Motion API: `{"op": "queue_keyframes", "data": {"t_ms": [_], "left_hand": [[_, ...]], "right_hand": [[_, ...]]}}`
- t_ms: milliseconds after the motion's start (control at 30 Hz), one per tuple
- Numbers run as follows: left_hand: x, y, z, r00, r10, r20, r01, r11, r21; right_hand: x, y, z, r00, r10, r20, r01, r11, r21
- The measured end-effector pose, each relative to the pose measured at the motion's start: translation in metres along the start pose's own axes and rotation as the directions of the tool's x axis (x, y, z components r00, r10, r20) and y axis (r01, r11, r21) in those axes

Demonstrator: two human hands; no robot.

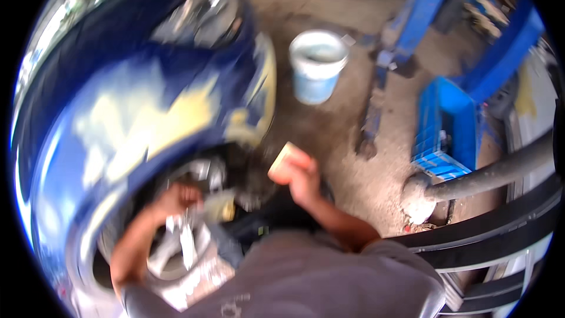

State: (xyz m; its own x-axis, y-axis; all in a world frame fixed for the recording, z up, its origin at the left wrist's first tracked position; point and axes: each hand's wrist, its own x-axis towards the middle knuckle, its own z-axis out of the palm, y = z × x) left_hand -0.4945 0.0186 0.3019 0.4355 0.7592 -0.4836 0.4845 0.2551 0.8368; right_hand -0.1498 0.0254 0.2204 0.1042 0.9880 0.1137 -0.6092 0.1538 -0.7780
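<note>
My right hand [303, 178] is closed around a small flat-sided block [286, 161], pale on one face and orange-pink near the fingers; blur hides whether it is a sponge or a sanding block. It is held beyond the front corner of a dark blue car [176, 62], apart from the bodywork. Pale yellow filler patches [191, 109] cover part of the fender above the wheel arch. My left hand [178, 198] is at the wheel [187, 241], its fingers curled and smeared; what they hold, if anything, is hidden. A blurred yellowish thing [222, 207] lies just right of it.
A white bucket [318, 70] with bluish sides stands on the stained concrete floor ahead. Blue lift posts [425, 15] and a low metal lift arm [372, 112] are to the right. Beyond them sit a blue crate [447, 126] and a thick grey pipe [494, 168].
</note>
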Motion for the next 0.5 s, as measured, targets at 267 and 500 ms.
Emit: {"op": "queue_keyframes", "data": {"t_ms": [267,500], "left_hand": [[-0.031,-0.004,0.094,0.987,0.113,-0.113,-0.111,0.993,0.029],[0.000,-0.048,0.184,0.754,-0.060,-0.654,-0.432,0.705,-0.562]], "right_hand": [[-0.005,-0.046,-0.057,0.997,0.000,-0.082,0.000,1.000,0.004],[-0.007,-0.022,-0.047,0.978,0.154,0.139,-0.171,0.979,0.115]]}}
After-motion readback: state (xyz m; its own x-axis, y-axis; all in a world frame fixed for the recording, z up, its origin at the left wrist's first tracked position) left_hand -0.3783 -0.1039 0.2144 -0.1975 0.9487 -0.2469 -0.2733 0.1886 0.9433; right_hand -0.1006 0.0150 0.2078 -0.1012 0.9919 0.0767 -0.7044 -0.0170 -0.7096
